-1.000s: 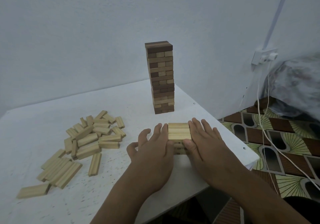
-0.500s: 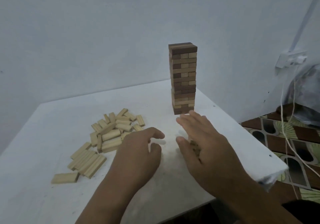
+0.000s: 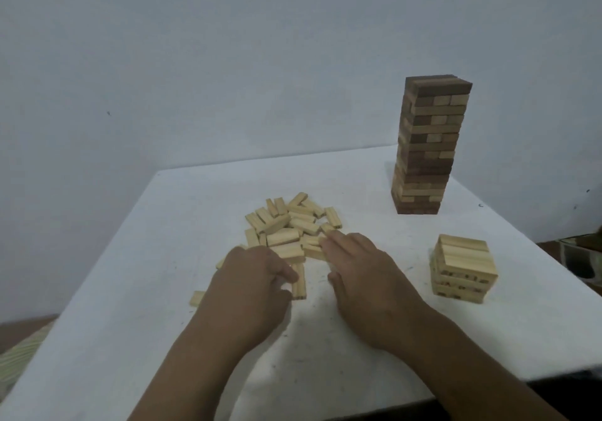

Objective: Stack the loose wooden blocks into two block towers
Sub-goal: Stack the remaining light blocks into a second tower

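Observation:
A tall tower of dark and light wooden blocks (image 3: 426,146) stands at the back right of the white table (image 3: 163,290). A short tower of pale blocks (image 3: 462,269) stands in front of it, near the right edge. A pile of loose pale blocks (image 3: 290,221) lies mid-table. My left hand (image 3: 247,293) rests at the pile's near edge, its curled fingers touching a block (image 3: 299,282) that lies lengthwise; whether they grip it is unclear. My right hand (image 3: 361,277) lies flat, fingertips on the pile's near-right blocks.
One stray block (image 3: 196,298) lies left of my left hand. The table's right edge runs close to the short tower. A plain wall stands behind the table. Patterned floor shows at the far right and lower left.
Both hands left the short tower and moved left to the loose pile. The view swung left, so both towers now sit further right in the frame.

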Motion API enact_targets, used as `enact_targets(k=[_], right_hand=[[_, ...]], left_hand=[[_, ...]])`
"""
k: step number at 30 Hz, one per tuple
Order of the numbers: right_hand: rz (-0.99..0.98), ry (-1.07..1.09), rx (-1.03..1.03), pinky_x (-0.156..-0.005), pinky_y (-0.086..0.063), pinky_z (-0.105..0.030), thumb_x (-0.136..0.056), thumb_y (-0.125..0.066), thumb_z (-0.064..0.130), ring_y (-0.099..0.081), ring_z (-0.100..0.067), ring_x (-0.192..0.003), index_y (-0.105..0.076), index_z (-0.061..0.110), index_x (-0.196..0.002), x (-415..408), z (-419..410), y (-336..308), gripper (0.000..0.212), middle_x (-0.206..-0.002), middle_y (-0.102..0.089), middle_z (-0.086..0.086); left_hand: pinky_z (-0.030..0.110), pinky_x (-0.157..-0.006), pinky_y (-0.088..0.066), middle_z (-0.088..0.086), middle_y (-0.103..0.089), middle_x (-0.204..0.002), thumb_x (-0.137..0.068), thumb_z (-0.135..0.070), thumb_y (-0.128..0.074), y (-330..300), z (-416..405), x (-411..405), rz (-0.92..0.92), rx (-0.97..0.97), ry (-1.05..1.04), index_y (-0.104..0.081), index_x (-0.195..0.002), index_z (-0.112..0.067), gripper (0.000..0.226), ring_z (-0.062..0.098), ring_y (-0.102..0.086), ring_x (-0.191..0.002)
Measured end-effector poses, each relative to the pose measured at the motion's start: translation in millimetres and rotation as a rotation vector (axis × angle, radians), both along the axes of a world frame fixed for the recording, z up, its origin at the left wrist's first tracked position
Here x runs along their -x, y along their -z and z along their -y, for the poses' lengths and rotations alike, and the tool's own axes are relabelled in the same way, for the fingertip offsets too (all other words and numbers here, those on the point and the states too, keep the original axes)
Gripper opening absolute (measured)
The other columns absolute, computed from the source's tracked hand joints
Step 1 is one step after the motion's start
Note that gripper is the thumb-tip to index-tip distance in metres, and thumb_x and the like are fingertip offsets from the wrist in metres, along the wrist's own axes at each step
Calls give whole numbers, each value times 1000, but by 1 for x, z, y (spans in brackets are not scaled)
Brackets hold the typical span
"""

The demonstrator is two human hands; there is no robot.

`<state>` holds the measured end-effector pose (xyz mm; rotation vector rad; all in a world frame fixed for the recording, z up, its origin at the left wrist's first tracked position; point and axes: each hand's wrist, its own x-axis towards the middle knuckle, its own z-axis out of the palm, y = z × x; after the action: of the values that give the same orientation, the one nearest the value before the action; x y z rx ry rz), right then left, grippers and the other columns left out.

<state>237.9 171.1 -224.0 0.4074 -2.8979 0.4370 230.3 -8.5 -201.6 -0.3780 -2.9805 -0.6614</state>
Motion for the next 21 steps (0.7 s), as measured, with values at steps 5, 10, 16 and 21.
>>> enact_targets(k=[5, 10, 16, 21], right_hand=[[-110, 7, 45, -89, -36, -27, -92, -54, 38, -44, -12, -111, -57, 27, -122, 5, -2, 4, 32, -121, -55, 10], [-113, 48, 70, -73, -43, -31, -89, -51, 45, -49, -10, -81, -67, 27, -91, -5, -9, 1, 24, -86, -59, 11], [-61, 118, 36, -73, -48, -28, -91, -45, 48, -50, -6, -77, -72, 28, -96, -24, -23, -4, 34, -83, -59, 13], [-52, 214, 46, -65, -45, -23, -88, -48, 53, -47, -5, -70, -70, 28, -84, -37, -35, -2, 34, -75, -52, 14]], left_hand=[[32, -99, -41, -28, -56, -107, -78, -40, -73, 2, 4, -1, 24, -14, 74, -68, -93, -40, 15, 3, -43, -112], [24, -93, -37, -28, -56, -110, -78, -45, -74, 8, 1, 3, 35, -65, 127, -66, -89, -41, 14, 1, -40, -113], [30, -89, -45, -28, -61, -103, -77, -51, -72, 12, -13, 2, 43, -69, 247, -65, -88, -42, 16, 2, -46, -101], [29, -92, -45, -27, -61, -111, -79, -49, -70, 11, -29, -1, 49, -64, 329, -65, -106, -45, 28, 1, -48, -104]])
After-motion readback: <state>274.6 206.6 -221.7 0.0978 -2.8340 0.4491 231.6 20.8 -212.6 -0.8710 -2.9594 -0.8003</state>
